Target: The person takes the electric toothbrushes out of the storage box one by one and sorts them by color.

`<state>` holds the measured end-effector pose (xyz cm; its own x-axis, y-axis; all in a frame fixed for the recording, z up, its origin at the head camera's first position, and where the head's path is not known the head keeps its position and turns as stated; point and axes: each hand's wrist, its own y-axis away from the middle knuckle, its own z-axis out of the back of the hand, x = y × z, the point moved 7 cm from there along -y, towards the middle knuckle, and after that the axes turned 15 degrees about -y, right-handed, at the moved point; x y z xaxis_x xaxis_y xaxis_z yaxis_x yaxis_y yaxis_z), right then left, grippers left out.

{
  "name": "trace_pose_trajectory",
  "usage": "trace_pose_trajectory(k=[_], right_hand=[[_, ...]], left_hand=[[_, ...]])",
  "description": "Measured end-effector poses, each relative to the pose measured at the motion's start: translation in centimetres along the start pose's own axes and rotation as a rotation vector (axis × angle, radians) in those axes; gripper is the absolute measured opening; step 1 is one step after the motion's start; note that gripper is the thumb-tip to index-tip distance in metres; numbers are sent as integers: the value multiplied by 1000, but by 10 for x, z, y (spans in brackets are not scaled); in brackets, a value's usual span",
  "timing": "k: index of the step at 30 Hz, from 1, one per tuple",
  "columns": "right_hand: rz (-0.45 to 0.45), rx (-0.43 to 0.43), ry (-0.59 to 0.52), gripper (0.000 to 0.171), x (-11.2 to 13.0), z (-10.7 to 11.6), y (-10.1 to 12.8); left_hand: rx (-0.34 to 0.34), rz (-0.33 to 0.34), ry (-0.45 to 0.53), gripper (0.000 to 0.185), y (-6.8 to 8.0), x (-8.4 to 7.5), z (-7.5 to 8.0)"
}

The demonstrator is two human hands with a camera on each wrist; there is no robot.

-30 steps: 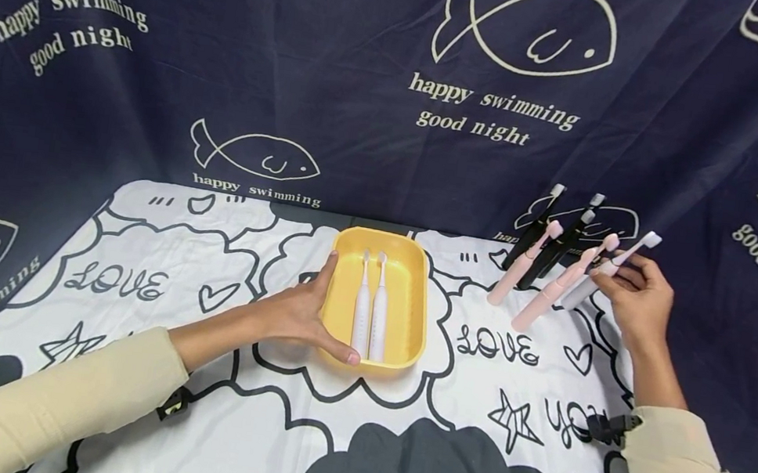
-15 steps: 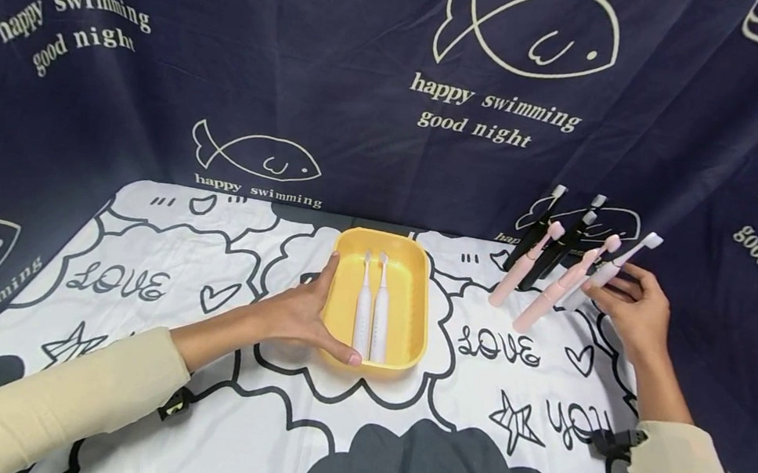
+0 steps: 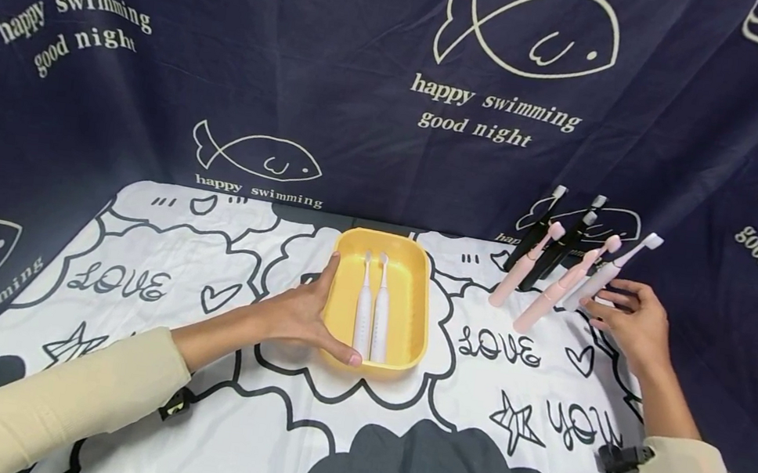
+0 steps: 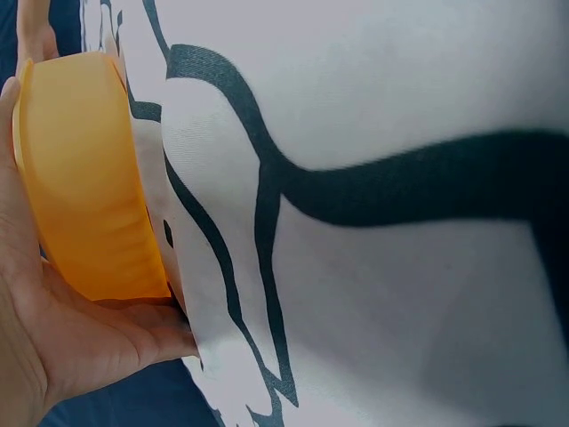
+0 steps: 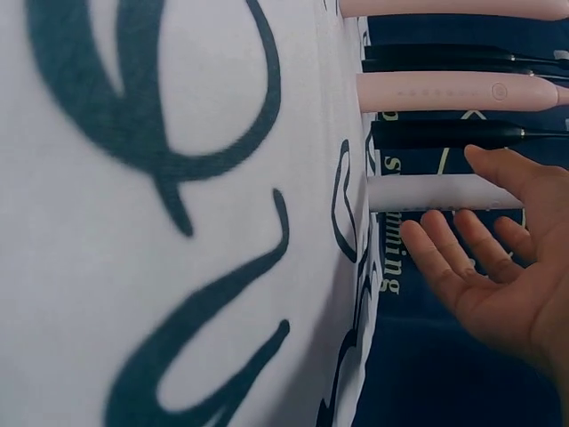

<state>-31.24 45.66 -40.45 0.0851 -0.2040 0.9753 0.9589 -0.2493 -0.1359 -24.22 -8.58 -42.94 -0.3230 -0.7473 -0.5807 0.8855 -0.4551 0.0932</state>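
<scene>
A yellow tray lies mid-table with two white toothbrushes side by side in it. My left hand grips the tray's left side, thumb along the near rim and fingers at the far corner. In the left wrist view the palm cups the tray wall. My right hand hovers with straight fingers just beside a white toothbrush that leans against the curtain. In the right wrist view the right hand holds nothing, with its fingers close to that toothbrush's handle.
Two pink toothbrushes and several black ones lean in a row against the dark blue curtain at the back right. A white cloth with black cartoon prints covers the table.
My right hand let go of the white toothbrush and drew back toward me, fingers spread. The brush stays leaning on the curtain. The left hand and tray have not moved.
</scene>
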Motion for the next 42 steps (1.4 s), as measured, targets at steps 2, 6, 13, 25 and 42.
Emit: trace_pose_trajectory(k=[2,6,13,25,42], right_hand=[[-15,22,39,48,-1,-1,2],[-59,89,94,38,-3,-3,7],[-93,248,154,39,-6,-13,13],[-224,496,179,36,-9,-37,26],[-338,725,131,34,-8,-67,51]], left_hand=[[1,-1,4,177,0,-1,0],[4,3,-2,177,0,0,0],[0,0,0,177,0,0,0],[7,10,-1,178,0,2,-2],[14,-5,21,177,0,-1,0]])
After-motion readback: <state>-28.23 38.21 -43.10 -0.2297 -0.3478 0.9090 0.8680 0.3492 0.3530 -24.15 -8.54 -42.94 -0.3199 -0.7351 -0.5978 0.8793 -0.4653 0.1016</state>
